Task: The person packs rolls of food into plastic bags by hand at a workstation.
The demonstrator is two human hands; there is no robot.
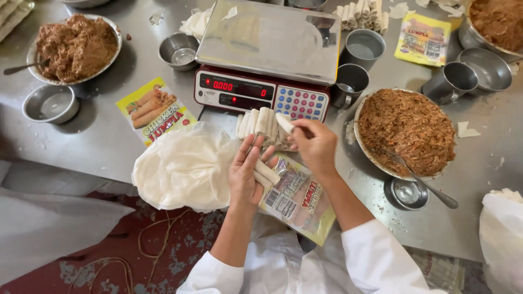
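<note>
A: Starting at the far left, what sits on the steel desk [109, 141]?

B: A metal bowl of brown minced filling [75, 46] with a spoon handle poking out of it, and just below it a small empty steel bowl [50, 103]. To their right lies a yellow printed packet [155, 110], flat on the desk, with another small steel cup [178, 51] above it.

A: And nearer the person?

B: A loose stack of thin white wrappers [185, 166] hangs over the desk's front edge, just left of the left hand [246, 177].

A: What is that hand doing?

B: It is partly curled, fingers spread upward, holding two pale rolled pieces [267, 173] against the mouth of a clear printed pouch [298, 200] that lies under both wrists.

A: What is behind the hands?

B: A digital scale [267, 60] with a bare steel pan and a red display. In front of it a row of uncooked rolls [259, 124] lies side by side on the desk.

A: And the right hand?

B: The right hand [315, 146] is closed in a pinch around one single roll [284, 123], held just above the right end of that row.

A: Further right?

B: Two steel mugs [357, 65], then a wide bowl of filling [407, 130] with a spoon [422, 182] resting at its edge, a small steel dish [407, 193] below, and more bowls and a second yellow packet [424, 39] at the top right.
</note>
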